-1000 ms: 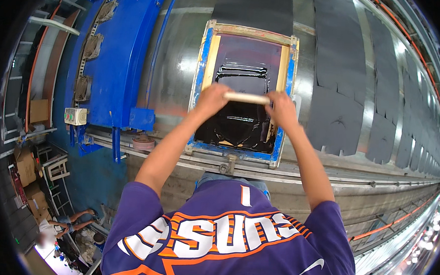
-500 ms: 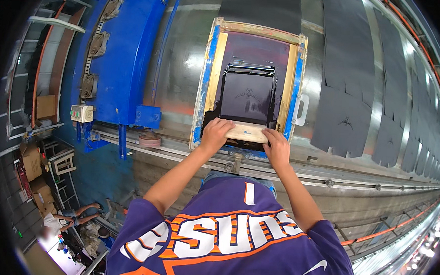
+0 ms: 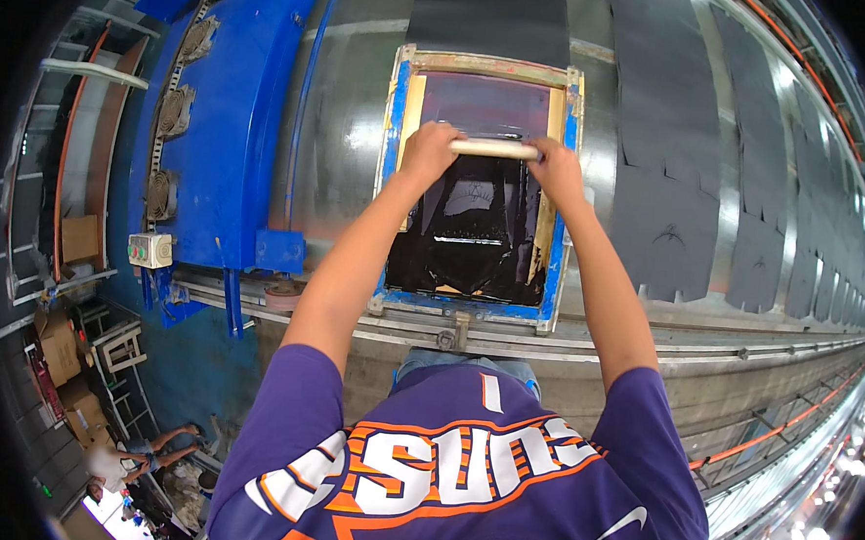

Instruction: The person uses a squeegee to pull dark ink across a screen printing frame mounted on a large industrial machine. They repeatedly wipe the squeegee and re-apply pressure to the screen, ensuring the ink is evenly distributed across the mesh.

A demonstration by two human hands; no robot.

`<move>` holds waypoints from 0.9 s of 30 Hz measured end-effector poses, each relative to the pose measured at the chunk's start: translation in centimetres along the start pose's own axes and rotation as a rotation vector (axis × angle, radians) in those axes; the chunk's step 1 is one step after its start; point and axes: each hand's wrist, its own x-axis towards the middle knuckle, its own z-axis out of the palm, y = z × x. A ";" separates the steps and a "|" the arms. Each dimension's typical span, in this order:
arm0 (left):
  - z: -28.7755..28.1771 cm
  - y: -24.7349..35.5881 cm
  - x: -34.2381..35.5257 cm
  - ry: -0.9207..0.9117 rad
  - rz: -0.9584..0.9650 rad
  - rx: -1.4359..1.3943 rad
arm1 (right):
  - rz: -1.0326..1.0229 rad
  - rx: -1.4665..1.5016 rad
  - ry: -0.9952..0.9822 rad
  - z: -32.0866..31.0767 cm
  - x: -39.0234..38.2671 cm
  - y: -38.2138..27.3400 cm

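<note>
Both my hands grip a wooden-handled squeegee [image 3: 496, 149] that lies crosswise over the upper part of a screen printing frame [image 3: 564, 228]. My left hand [image 3: 431, 156] is closed round its left end, my right hand [image 3: 558, 169] round its right end. Wooden rails and blue tape line the frame's sides. Wet black ink [image 3: 452, 276] covers the lower part of the screen, and a lighter patch with an arched design [image 3: 471, 196] shows below the squeegee. The squeegee's lower edge is hidden beneath its handle.
Dark grey sheets [image 3: 664, 135] lie in rows to the right, several bearing a small printed mark. Another dark sheet [image 3: 490, 17] extends beyond the frame. A blue machine [image 3: 230, 113] stands at left. A metal rail [image 3: 507, 340] runs along the near table edge. A person [image 3: 114, 464] sits at lower left.
My hands have moved the squeegee from the frame's near end to its far part. Black ink now shows over the near part of the screen. The view has shifted slightly.
</note>
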 end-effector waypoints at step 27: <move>0.3 -2.1 -8.2 -1.134 -0.436 -0.657 | 0.369 0.392 -0.971 0.9 -8.3 -0.3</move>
